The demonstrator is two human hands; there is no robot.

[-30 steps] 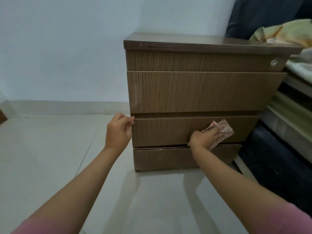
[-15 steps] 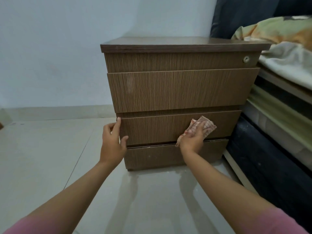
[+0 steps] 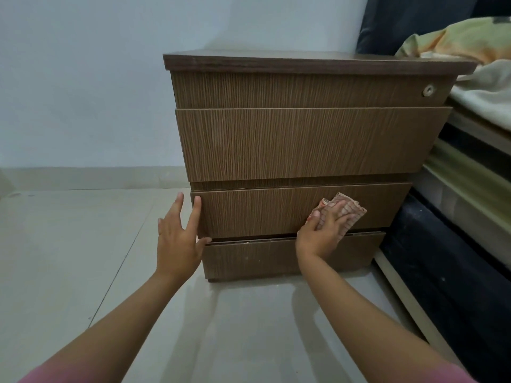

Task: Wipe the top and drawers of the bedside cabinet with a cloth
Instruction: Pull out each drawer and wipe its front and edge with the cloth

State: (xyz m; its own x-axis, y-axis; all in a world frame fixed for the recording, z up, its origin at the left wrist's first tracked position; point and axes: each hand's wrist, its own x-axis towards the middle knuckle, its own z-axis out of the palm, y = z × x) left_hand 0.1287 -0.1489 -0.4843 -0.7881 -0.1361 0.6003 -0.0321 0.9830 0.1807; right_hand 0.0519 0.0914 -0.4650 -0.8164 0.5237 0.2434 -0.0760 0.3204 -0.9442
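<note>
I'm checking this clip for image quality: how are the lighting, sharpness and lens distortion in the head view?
Head view: dim, soft, even light; the brown wood-grain bedside cabinet is sharp, and faint arm shadows fall on the glossy pale floor tiles. Wide-angle bending tilts the cabinet's sides. The bed frame at the right edge looks smeared. The right hand on the pink checked cloth is crisp.

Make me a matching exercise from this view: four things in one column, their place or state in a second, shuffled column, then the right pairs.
Things:
1. cloth
2. left hand
3. round lock
4. bedding

Places or states:
A. top panel, right end
B. open, at the middle drawer's left edge
C. heaped right of the cabinet
D. pressed to the middle drawer under the right hand

Pairs: 1-D, 2-B, 3-A, 4-C
</note>
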